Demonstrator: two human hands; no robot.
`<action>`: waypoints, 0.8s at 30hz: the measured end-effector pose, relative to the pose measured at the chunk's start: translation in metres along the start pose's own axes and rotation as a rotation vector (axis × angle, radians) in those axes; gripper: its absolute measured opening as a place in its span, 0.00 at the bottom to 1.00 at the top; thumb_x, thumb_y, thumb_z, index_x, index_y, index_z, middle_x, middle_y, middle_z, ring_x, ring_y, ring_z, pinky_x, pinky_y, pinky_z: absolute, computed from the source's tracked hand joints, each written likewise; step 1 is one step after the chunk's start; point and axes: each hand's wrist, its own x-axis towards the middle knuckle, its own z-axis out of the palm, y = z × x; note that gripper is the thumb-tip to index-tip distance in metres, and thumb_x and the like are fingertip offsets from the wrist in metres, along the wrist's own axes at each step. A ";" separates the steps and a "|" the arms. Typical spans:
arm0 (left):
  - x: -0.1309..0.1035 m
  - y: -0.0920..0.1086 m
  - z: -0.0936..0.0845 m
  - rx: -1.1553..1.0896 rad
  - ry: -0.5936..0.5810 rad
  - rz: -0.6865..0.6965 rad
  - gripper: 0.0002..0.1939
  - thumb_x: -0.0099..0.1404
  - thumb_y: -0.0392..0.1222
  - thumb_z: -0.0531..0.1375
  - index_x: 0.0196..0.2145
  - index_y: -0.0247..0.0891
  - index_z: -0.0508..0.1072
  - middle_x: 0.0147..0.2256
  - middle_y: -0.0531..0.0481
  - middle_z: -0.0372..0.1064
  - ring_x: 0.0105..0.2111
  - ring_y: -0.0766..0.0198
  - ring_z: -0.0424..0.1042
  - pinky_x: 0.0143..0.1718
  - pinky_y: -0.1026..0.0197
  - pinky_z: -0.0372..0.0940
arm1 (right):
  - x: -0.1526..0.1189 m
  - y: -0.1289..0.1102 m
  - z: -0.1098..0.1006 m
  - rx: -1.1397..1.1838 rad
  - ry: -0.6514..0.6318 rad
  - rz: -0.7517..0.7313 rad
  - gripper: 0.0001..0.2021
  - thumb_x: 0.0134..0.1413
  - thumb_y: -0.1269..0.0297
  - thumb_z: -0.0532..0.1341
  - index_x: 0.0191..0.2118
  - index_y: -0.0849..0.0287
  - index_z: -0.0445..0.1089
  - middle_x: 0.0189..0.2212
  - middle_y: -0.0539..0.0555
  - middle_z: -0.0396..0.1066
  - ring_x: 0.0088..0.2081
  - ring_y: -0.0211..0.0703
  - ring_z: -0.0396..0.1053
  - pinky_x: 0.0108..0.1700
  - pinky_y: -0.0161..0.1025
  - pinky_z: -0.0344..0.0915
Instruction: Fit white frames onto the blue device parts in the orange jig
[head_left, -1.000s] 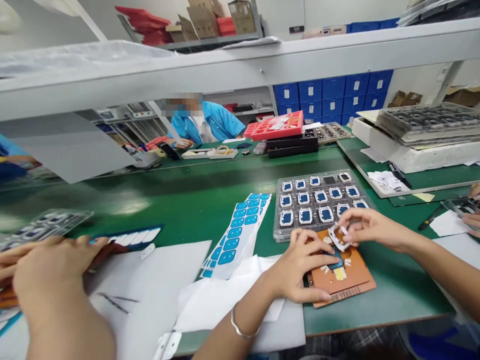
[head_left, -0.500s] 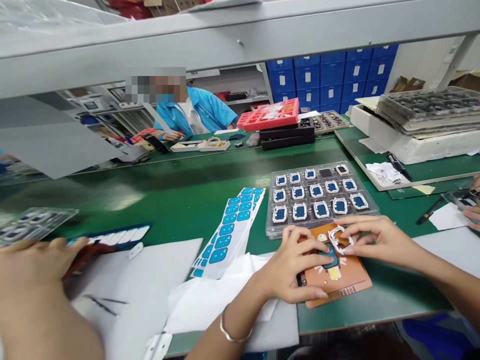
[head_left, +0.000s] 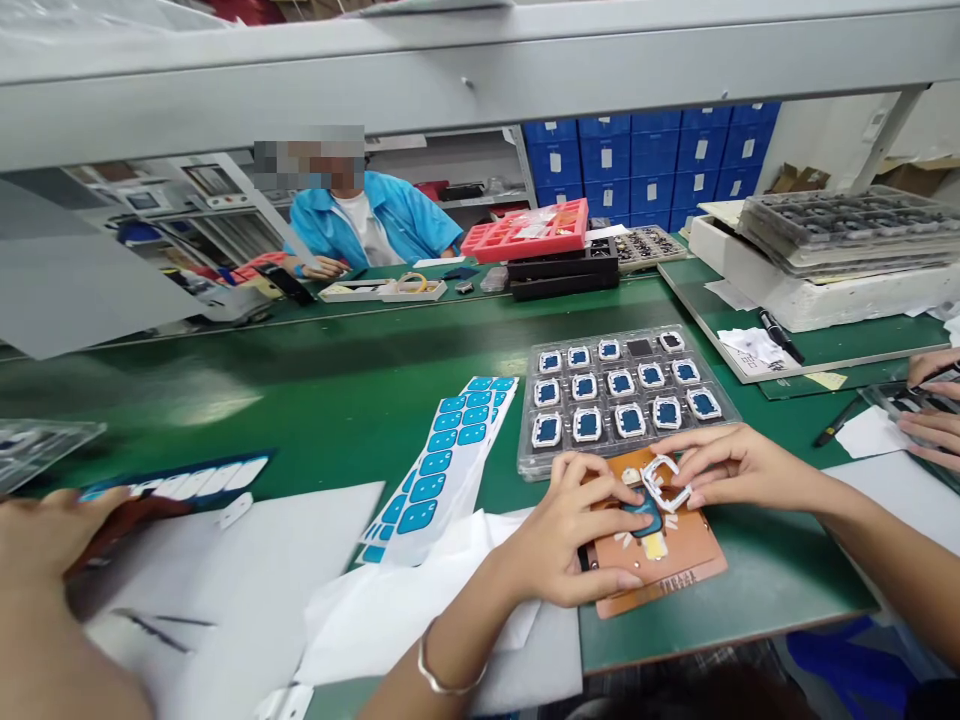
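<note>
My right hand (head_left: 742, 468) pinches a white plastic frame (head_left: 666, 486) by its right side and holds it tilted over an orange fixture plate (head_left: 686, 562). On this plate lies a dark blue piece (head_left: 646, 517) with rounded corners. My left hand (head_left: 574, 530), a bangle at its wrist, rests over the plate's left side. Its fingers are apart, with fingertips on the blue piece and the thumb lying on the plate. Just behind, a clear tray (head_left: 532, 460) contains several white frames with dark blue centres.
Blue-sticker sheets (head_left: 450, 440) and white paper (head_left: 405, 600) lie to the left. At far left is another person's hand (head_left: 45, 540); more hands (head_left: 937, 420) work at far right. Stacked trays (head_left: 847, 220) stand back right. Across the bench sits a person in blue (head_left: 375, 225).
The whole view has shifted a little, so things appear further left. My right hand keeps the white frame, now turned slightly. My left hand stays on the plate and blue piece.
</note>
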 end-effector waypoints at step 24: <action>0.000 0.002 0.008 0.129 0.350 -0.106 0.16 0.63 0.51 0.62 0.44 0.40 0.72 0.40 0.45 0.75 0.42 0.53 0.63 0.45 0.47 0.59 | 0.005 0.010 0.023 -0.476 0.185 -0.448 0.13 0.51 0.58 0.71 0.43 0.55 0.76 0.46 0.56 0.77 0.39 0.46 0.69 0.41 0.47 0.66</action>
